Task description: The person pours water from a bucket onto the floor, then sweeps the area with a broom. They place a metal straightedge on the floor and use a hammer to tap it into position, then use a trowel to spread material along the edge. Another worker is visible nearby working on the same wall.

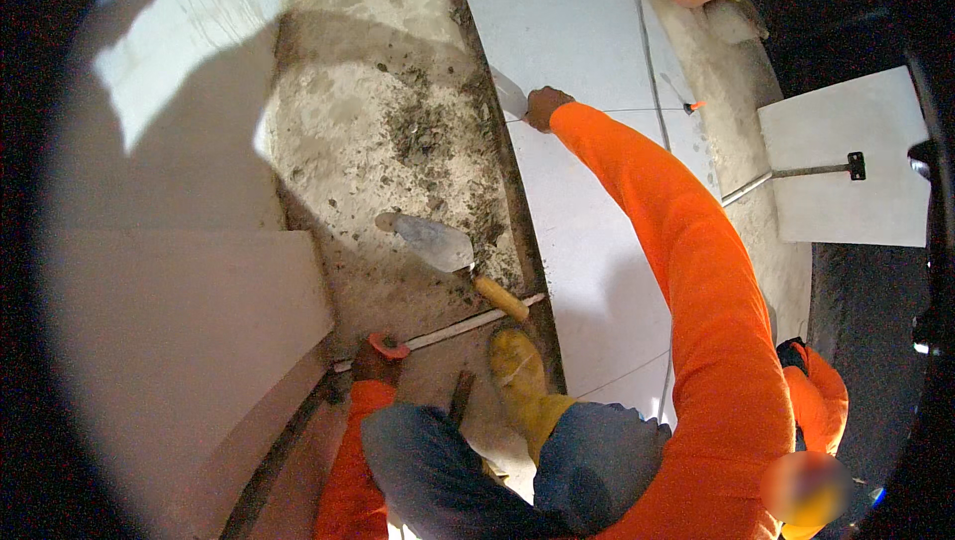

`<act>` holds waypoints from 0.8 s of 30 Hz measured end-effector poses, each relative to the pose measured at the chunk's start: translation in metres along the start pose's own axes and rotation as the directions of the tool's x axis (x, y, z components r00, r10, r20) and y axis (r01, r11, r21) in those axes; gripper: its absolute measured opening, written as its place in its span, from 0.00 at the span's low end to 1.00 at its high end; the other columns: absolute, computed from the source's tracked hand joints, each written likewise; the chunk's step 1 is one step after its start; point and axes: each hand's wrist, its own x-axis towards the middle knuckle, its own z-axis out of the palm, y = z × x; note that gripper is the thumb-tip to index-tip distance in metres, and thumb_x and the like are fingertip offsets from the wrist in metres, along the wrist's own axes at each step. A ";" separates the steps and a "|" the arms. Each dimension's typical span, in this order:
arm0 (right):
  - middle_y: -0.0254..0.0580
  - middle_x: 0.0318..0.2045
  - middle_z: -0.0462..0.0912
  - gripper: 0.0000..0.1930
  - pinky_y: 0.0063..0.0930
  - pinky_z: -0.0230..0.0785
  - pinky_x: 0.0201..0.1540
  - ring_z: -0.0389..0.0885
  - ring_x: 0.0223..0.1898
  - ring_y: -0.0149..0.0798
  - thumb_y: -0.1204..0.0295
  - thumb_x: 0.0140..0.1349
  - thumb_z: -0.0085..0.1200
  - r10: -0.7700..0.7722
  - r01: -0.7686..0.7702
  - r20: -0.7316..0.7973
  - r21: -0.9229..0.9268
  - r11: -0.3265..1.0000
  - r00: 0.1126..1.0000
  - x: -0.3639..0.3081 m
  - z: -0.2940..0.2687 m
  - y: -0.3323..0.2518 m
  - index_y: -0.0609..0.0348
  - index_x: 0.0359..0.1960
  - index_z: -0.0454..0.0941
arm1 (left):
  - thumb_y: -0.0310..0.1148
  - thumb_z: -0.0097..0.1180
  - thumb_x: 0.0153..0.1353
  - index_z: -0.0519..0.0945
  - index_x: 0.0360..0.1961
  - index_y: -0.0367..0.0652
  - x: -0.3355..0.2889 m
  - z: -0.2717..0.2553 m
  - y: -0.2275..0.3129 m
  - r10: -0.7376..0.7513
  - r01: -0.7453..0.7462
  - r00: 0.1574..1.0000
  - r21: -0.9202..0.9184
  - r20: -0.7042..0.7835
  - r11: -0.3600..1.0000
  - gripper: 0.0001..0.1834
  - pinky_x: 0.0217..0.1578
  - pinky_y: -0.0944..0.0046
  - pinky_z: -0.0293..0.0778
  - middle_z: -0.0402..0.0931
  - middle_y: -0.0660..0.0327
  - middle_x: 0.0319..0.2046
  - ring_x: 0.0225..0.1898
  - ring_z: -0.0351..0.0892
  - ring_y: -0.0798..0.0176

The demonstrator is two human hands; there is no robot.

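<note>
My right hand [545, 108], its arm stretched forward, is closed at the left edge of the large pale slabs [567, 33]. A thin line [627, 109] runs across the slab by this hand; whether the fingers grip it cannot be made out. Low on the left, my left hand [375, 365] is wrapped round a red, rounded piece [389, 346], the rest of which is hidden. Beside it a narrow white strip [463, 327] crosses the rough ground. A trowel [436, 242] with a wooden handle lies between my hands, its handle near the strip.
Rough ground with dark crumbs [423, 132] borders the slabs. My yellow boot [517, 371] stands near the trowel handle. At right are an orange clip [693, 107], a black-headed tool [856, 166] over a white panel [846, 212], and another person's orange sleeve [821, 391]. Pale blocks [189, 311] stand left.
</note>
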 end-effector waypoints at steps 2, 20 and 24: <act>0.56 0.44 0.86 0.19 0.53 0.78 0.50 0.85 0.48 0.57 0.63 0.62 0.58 -0.125 0.127 -0.154 0.001 0.992 0.980 0.003 0.003 0.000 0.50 0.54 0.80 | 0.50 0.64 0.53 0.81 0.51 0.41 -0.002 -0.003 0.003 -0.106 0.099 0.991 0.083 0.087 0.992 0.29 0.44 0.48 0.80 0.84 0.44 0.43 0.44 0.85 0.41; 0.58 0.45 0.85 0.18 0.52 0.77 0.51 0.85 0.47 0.61 0.64 0.60 0.57 0.220 -0.172 -0.141 0.290 0.941 0.965 -0.001 0.030 0.002 0.54 0.51 0.79 | 0.47 0.66 0.51 0.85 0.39 0.43 -0.020 -0.025 0.036 -0.108 0.108 0.993 0.017 0.055 0.994 0.20 0.40 0.48 0.79 0.85 0.48 0.36 0.39 0.85 0.41; 0.54 0.42 0.85 0.18 0.53 0.78 0.48 0.85 0.47 0.58 0.71 0.63 0.54 -0.188 0.193 -0.173 0.008 0.981 0.967 -0.010 0.017 0.006 0.51 0.56 0.76 | 0.47 0.66 0.51 0.85 0.39 0.43 -0.010 -0.022 0.026 -0.026 0.028 0.998 -0.034 0.061 0.999 0.21 0.40 0.49 0.79 0.85 0.48 0.35 0.38 0.85 0.42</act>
